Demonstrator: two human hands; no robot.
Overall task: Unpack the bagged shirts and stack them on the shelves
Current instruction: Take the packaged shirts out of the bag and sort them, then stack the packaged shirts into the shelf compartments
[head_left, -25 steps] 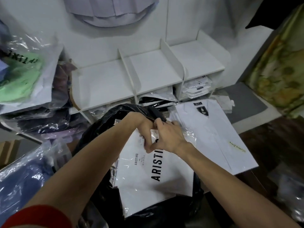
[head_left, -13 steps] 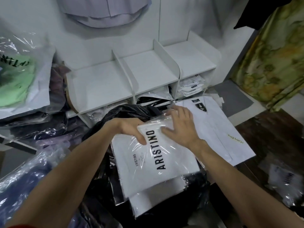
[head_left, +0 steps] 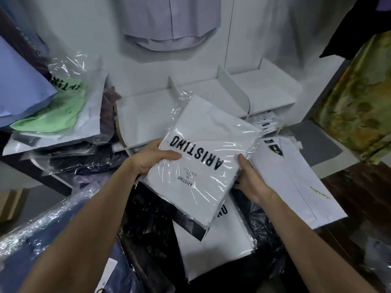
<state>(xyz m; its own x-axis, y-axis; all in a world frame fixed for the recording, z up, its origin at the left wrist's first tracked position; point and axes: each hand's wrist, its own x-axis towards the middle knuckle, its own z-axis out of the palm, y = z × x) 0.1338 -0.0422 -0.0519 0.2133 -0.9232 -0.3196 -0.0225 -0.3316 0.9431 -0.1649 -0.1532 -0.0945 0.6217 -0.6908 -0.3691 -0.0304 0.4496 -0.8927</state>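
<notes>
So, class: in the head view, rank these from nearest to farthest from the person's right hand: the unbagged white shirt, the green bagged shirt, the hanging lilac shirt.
1. Unbagged white shirt: lying just right of the right hand.
2. Hanging lilac shirt: high on the wall, up and to the left.
3. Green bagged shirt: far left, on the pile.

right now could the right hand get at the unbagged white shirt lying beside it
Probably yes: the white shirt lies bare just beside the right hand, nothing over it. But that hand grips the bagged shirt, so it must let go first.
</notes>
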